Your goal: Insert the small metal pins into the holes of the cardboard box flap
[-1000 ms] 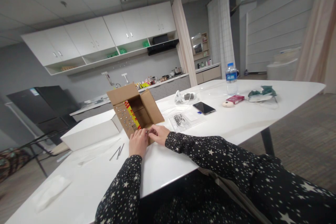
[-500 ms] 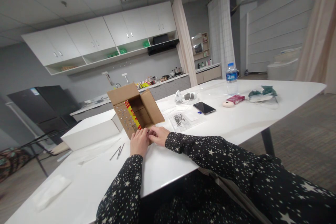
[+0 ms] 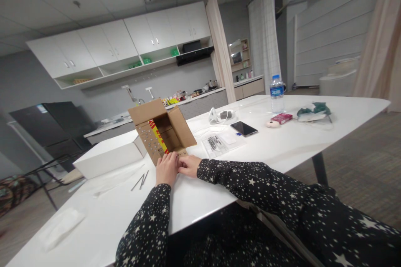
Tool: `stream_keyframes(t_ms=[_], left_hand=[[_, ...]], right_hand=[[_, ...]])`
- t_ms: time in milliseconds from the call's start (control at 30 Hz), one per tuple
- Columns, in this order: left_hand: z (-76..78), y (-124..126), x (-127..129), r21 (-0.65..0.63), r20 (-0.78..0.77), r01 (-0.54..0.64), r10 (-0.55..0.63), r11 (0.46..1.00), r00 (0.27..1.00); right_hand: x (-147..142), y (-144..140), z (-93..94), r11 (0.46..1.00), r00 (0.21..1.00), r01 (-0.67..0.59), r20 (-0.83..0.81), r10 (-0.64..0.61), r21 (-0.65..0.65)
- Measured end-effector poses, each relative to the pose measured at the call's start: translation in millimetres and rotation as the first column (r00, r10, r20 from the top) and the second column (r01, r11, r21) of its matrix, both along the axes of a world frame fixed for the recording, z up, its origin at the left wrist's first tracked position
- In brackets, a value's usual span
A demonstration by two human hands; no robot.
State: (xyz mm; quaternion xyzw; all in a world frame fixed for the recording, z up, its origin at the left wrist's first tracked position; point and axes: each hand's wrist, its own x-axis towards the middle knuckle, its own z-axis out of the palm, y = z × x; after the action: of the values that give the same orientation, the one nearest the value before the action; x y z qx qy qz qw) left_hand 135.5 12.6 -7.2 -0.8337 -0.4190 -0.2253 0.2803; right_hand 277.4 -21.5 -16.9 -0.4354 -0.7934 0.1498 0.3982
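Observation:
Just in front of me an open cardboard box [image 3: 171, 130] stands with its flaps spread and its opening towards me. Yellow-and-red tape runs along its left flap, which bears many small round dots. My left hand [image 3: 166, 168] is closed over the edge of the box's front flap, fingers bent. Right beside it, my right hand [image 3: 189, 166] has its fingers drawn together at the same flap; whatever they pinch is hidden. Small dots also show on the front flap by the fingertips. Two thin dark metal rods [image 3: 141, 180] lie left of my left hand.
A long white box [image 3: 109, 154] sits behind on the left, with crumpled white plastic [image 3: 62, 229] nearer me. To the right lie a clear bag of small dark parts [image 3: 216, 144], a phone [image 3: 244, 128], a pink box [image 3: 283, 118] and a water bottle [image 3: 277, 95].
My right hand's fingers have curled in and dropped slightly, so more of the dotted front flap shows. My left hand and the box stay nearly in place.

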Motion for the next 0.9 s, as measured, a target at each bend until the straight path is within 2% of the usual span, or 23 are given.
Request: stream_keyframes(t_ms=[200,433,900], left_hand=[[0.1,0.2,-0.1,0.015,-0.022,-0.008,0.009,1.0,1.0],[2.7,-1.1,-1.4,-0.03,-0.049,0.024,-0.026,0.999,0.998],[4.4,-2.2,1.1,-0.044,-0.056,0.02,-0.022,0.999,0.998]], right_hand=[[-1.0,0.6,-0.9,1.0,1.0,0.006,0.028,-0.006,0.005],[-2.5,2.8,-1.9,1.0,0.999,0.018,0.047,-0.017,-0.018],[-2.9,6.9,-6.9,1.0,1.0,0.009,0.023,-0.009,0.003]])
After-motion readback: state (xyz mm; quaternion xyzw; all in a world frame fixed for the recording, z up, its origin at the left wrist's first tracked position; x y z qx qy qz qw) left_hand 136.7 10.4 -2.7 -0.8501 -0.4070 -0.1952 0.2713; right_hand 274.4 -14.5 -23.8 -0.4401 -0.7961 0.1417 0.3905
